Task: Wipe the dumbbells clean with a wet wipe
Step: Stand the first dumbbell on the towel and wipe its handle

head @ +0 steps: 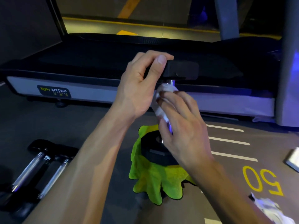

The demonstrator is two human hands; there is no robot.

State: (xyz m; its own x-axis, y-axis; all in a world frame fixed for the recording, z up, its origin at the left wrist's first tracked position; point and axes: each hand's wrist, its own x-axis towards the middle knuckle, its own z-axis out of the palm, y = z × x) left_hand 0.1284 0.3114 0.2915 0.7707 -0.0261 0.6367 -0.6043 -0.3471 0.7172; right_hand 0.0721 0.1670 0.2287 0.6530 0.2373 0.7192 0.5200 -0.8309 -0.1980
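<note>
A black dumbbell (181, 70) stands upright on its lower head, which rests on a lime-green cloth (155, 180) on the floor. My left hand (139, 88) grips the upper head from the left. My right hand (182, 126) is wrapped around the chrome handle with a white wet wipe (163, 101) pressed against it. Most of the handle is hidden by the wipe and my fingers. Two more dumbbells (34, 167) with chrome handles lie on the floor at the lower left.
A treadmill (64, 84) with a grey side rail runs across the view just behind the dumbbell. Crumpled white wipes (271, 209) lie at the lower right. A flat white-edged object (293, 159) sits at the right edge. The floor shows white lines and a yellow "50".
</note>
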